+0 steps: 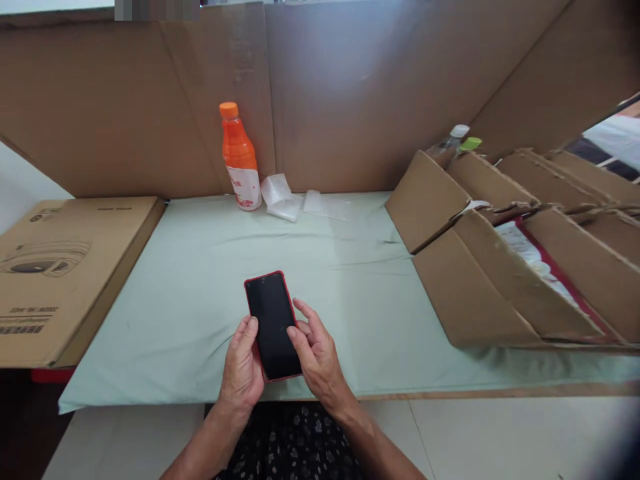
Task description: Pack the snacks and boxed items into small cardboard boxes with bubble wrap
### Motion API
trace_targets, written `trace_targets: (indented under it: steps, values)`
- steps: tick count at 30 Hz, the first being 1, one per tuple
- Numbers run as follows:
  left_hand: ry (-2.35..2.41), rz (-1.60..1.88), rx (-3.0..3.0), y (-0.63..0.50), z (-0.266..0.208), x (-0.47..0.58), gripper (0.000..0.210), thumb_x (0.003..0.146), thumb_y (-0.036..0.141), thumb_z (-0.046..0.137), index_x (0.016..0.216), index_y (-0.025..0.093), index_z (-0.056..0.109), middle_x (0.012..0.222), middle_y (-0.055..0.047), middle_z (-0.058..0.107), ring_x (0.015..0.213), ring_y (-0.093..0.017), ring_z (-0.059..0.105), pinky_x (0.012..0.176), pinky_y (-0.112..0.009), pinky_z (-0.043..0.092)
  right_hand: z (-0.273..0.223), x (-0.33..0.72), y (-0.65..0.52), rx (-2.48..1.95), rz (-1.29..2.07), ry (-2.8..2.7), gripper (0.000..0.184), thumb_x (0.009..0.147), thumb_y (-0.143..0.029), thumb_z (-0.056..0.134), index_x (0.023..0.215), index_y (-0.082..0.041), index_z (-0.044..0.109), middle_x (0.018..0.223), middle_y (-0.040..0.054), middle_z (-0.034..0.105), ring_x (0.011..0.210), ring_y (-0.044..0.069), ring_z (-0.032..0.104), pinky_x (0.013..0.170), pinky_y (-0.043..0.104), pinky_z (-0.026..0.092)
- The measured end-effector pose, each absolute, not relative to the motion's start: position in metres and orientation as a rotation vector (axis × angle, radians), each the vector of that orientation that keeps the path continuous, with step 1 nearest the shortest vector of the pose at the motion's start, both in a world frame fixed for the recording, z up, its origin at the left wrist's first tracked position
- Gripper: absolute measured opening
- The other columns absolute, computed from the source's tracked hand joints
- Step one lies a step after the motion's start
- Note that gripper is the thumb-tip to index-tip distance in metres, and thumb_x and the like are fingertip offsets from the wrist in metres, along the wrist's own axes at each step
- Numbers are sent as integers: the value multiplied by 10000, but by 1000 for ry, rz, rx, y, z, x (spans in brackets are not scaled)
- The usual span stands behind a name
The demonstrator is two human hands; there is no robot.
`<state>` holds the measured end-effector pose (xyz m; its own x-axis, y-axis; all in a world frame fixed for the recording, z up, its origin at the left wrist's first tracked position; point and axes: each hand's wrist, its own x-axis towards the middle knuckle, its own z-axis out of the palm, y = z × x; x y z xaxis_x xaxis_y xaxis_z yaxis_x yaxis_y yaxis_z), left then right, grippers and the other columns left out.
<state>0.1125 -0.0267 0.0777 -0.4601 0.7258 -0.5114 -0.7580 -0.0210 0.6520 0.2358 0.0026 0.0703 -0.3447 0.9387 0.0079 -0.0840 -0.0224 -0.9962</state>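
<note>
Between my two hands is a smartphone (274, 327) in a red case, its dark screen facing up and its top tilted a little to the left. My left hand (243, 363) grips the left edge, thumb resting along the side of the screen. On the opposite edge, my right hand (320, 357) holds the phone with its thumb over the screen's right side; the index finger sticks out past the edge. The phone is over the front part of a table with a pale green cloth (200, 287). Fingers behind the phone are hidden.
An orange-capped bottle (240, 160) stands at the back beside crumpled bubble wrap (281, 198) and a flat clear plastic piece (327, 205). Open cardboard compartments (475, 287) fill the right side. A flat cardboard box (75, 267) lies left. Cardboard panels (340, 100) wall the back.
</note>
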Motion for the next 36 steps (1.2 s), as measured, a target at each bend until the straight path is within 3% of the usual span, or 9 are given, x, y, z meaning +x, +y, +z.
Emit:
trace_targets:
  steps: [2, 5, 9, 17, 29, 32, 34, 36]
  values:
    - [1072, 1728, -82, -27, 77, 118, 352, 636, 345, 899, 873, 181, 698, 869, -3, 760, 768, -138, 694, 752, -239, 555, 70, 235, -3, -994, 1510, -1307, 438, 990, -397, 538, 1386, -211, 511, 792, -7, 666, 651, 118, 597, 604, 213, 503]
    - [1023, 1699, -96, -31, 78, 121, 391, 714, 416, 838, 978, 155, 717, 984, -52, 767, 861, -173, 707, 821, -279, 561, 69, 235, -11, -969, 1438, -1252, 353, 1000, -405, 522, 1288, -217, 601, 1012, 48, 721, 901, 152, 675, 799, 244, 552]
    - [1026, 1740, -60, -36, 81, 119, 346, 764, 419, 795, 979, 159, 720, 997, -46, 758, 881, -167, 695, 849, -287, 554, 62, 232, -17, -984, 1336, -1232, 347, 1015, -396, 493, 1283, -234, 642, 1255, 76, 684, 1143, 196, 644, 946, 291, 543]
    - [995, 1787, -15, -45, 88, 117, 320, 744, 415, 819, 911, 163, 713, 916, -31, 736, 811, -143, 668, 792, -267, 567, 45, 227, -30, -949, 1228, -1282, 341, 1022, -334, 489, 1327, -288, 636, 1303, 47, 679, 1190, 198, 642, 1017, 319, 530]
    - [969, 1802, -24, -58, 85, 95, 289, 772, 404, 801, 874, 156, 695, 874, -15, 715, 787, -115, 647, 769, -216, 534, 42, 234, -45, -859, 1418, -1502, 520, 1033, -441, 410, 1524, -269, 403, 1472, 93, 541, 1312, 257, 558, 1053, 397, 514]
    - [977, 1824, -42, -61, 84, 89, 294, 752, 406, 817, 828, 157, 680, 794, 2, 689, 708, -107, 620, 733, -222, 523, 34, 242, -53, -957, 1509, -1460, 459, 1022, -446, 444, 1417, -239, 554, 1348, 105, 643, 1201, 249, 635, 960, 369, 562]
    - [982, 1819, -61, -64, 84, 85, 299, 757, 417, 811, 814, 159, 669, 754, 9, 668, 659, -101, 593, 705, -230, 515, 33, 246, -56, -1003, 1630, -1443, 429, 1013, -435, 478, 1369, -230, 602, 1069, 96, 753, 948, 222, 711, 815, 348, 591]
    - [995, 1807, -83, -66, 84, 82, 305, 764, 425, 803, 811, 158, 663, 748, 6, 663, 648, -100, 582, 689, -230, 509, 34, 248, -58, -993, 1762, -1418, 428, 1007, -422, 501, 1378, -229, 592, 815, 57, 745, 719, 192, 681, 683, 334, 570]
